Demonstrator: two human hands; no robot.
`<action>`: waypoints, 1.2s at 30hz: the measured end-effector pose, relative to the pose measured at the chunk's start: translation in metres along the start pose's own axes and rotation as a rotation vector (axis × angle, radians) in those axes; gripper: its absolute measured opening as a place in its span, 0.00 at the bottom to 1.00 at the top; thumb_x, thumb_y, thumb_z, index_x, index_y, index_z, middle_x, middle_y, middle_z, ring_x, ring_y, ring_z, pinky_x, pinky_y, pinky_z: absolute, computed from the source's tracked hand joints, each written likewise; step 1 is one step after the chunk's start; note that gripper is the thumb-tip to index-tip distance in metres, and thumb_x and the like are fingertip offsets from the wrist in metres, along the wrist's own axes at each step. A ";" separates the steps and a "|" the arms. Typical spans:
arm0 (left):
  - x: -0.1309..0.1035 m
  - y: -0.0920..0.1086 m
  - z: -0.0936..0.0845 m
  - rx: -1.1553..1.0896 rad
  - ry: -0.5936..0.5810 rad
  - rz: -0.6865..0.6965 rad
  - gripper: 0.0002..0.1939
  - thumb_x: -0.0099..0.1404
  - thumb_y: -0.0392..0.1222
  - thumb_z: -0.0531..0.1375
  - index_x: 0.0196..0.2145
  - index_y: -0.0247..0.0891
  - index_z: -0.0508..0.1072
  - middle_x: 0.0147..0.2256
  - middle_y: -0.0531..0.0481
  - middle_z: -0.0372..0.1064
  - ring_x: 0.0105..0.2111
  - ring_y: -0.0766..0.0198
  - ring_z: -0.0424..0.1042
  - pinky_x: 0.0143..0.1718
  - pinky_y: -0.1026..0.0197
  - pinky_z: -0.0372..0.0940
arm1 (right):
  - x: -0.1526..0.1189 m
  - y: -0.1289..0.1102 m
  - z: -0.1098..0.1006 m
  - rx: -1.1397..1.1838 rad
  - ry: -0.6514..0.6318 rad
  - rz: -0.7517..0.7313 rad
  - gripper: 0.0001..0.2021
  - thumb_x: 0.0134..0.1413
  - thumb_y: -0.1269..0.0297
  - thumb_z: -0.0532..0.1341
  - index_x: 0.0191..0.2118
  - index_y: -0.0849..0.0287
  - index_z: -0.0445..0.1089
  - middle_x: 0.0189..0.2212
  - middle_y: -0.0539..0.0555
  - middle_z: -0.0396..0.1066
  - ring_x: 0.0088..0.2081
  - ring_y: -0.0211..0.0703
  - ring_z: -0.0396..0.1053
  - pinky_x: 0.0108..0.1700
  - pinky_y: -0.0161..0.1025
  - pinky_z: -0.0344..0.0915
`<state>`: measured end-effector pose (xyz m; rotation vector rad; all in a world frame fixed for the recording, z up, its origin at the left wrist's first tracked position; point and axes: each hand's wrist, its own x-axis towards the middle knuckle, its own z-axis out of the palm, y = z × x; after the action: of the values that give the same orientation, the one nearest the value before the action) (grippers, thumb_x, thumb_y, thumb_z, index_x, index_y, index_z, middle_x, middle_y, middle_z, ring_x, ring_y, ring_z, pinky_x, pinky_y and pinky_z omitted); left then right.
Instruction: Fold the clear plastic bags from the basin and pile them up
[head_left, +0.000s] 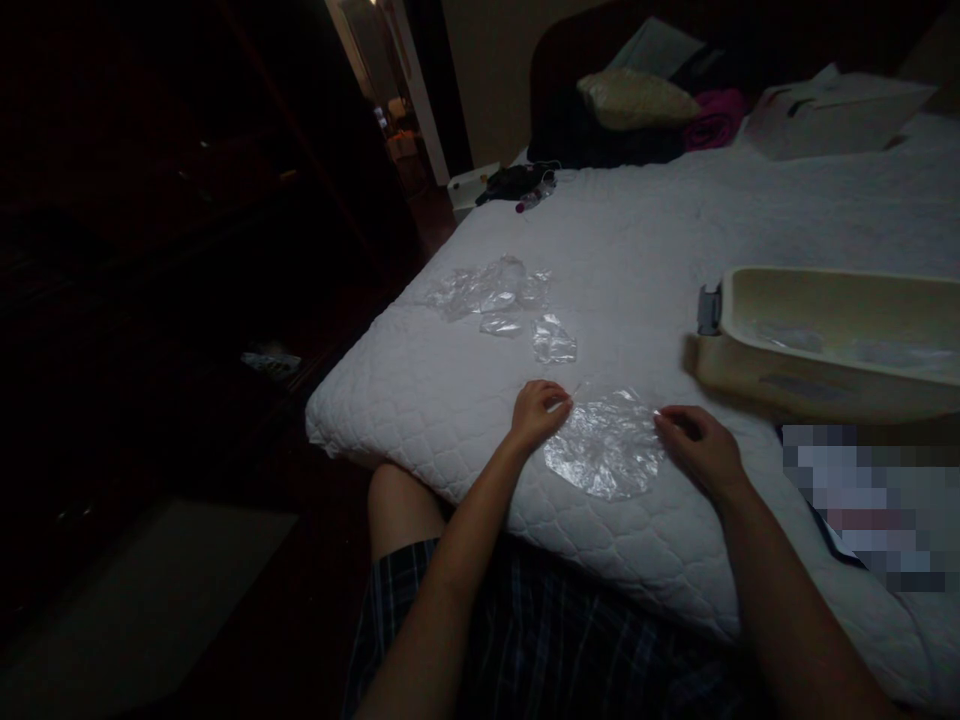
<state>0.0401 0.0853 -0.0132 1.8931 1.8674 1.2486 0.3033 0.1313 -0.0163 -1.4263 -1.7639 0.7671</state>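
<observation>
Head view. Crinkled clear plastic film lies spread on the white quilted bed, near its front edge and between the person's two hands. Left hand: thumb and fingertips pinched on the film's upper left edge. Right hand: thumb and forefinger pinched on the right edge, the rest of the hand loosely curled.

Handling, judged: very light, limp, without stiffness of its own; slick, apt to slide on itself and cling. Thin enough to tear under a hard pull. Best hold: opposite edges, fingertip pinch, gentle even tension; the middle would only bunch.

Appearance: colourless, see-through, roughly rounded in outline, densely creased, with bright glints along the folds. Light is dim; single sheet or flattened bag cannot be settled.

Nearby: a smaller clear plastic piece just beyond the left hand; a cream plastic tub with a grey latch to the right.
</observation>
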 end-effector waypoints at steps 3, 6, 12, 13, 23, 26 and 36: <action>0.000 0.000 0.000 -0.034 0.012 -0.025 0.02 0.57 0.35 0.65 0.30 0.40 0.76 0.36 0.51 0.74 0.42 0.61 0.70 0.48 0.57 0.65 | -0.001 -0.002 -0.001 0.063 -0.032 0.062 0.20 0.42 0.47 0.64 0.37 0.57 0.73 0.30 0.54 0.73 0.28 0.42 0.67 0.30 0.39 0.64; 0.000 0.001 -0.001 -0.040 0.032 -0.028 0.03 0.58 0.36 0.64 0.32 0.40 0.75 0.36 0.50 0.74 0.41 0.61 0.70 0.48 0.57 0.65 | -0.002 -0.006 -0.004 0.121 -0.044 0.069 0.20 0.39 0.48 0.66 0.36 0.57 0.72 0.29 0.54 0.72 0.27 0.40 0.64 0.29 0.38 0.63; 0.000 0.006 0.000 0.039 0.032 -0.054 0.04 0.62 0.41 0.61 0.32 0.38 0.75 0.35 0.49 0.72 0.39 0.61 0.70 0.47 0.57 0.64 | -0.002 -0.010 -0.006 0.182 -0.029 0.067 0.21 0.37 0.51 0.68 0.37 0.58 0.73 0.29 0.54 0.72 0.26 0.38 0.63 0.29 0.38 0.62; 0.000 0.006 0.000 0.053 0.023 -0.061 0.05 0.62 0.41 0.62 0.31 0.38 0.75 0.35 0.49 0.72 0.39 0.61 0.70 0.47 0.57 0.64 | -0.002 -0.010 -0.006 0.183 -0.027 0.069 0.21 0.37 0.51 0.68 0.37 0.58 0.73 0.29 0.54 0.72 0.27 0.38 0.63 0.29 0.38 0.62; 0.001 0.002 -0.001 -0.018 -0.039 -0.071 0.02 0.58 0.38 0.65 0.31 0.40 0.77 0.38 0.50 0.74 0.42 0.61 0.70 0.50 0.56 0.64 | 0.000 -0.009 -0.010 0.115 -0.065 0.077 0.20 0.36 0.50 0.68 0.36 0.59 0.76 0.28 0.55 0.74 0.26 0.41 0.66 0.29 0.39 0.64; 0.001 -0.002 0.001 -0.124 0.004 -0.096 0.03 0.56 0.35 0.65 0.30 0.40 0.77 0.35 0.50 0.74 0.42 0.61 0.70 0.49 0.57 0.66 | 0.001 -0.007 -0.009 0.121 -0.059 0.056 0.21 0.37 0.51 0.68 0.38 0.59 0.76 0.29 0.55 0.75 0.26 0.40 0.67 0.29 0.39 0.65; -0.001 -0.003 0.001 -0.399 0.043 -0.258 0.03 0.55 0.36 0.66 0.29 0.36 0.76 0.32 0.50 0.71 0.33 0.65 0.72 0.40 0.61 0.68 | 0.000 -0.002 -0.011 0.184 -0.064 0.064 0.21 0.38 0.51 0.69 0.38 0.59 0.77 0.29 0.56 0.76 0.29 0.44 0.71 0.31 0.40 0.68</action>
<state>0.0381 0.0854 -0.0162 1.3854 1.6610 1.4490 0.3111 0.1313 -0.0090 -1.3530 -1.6552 0.9917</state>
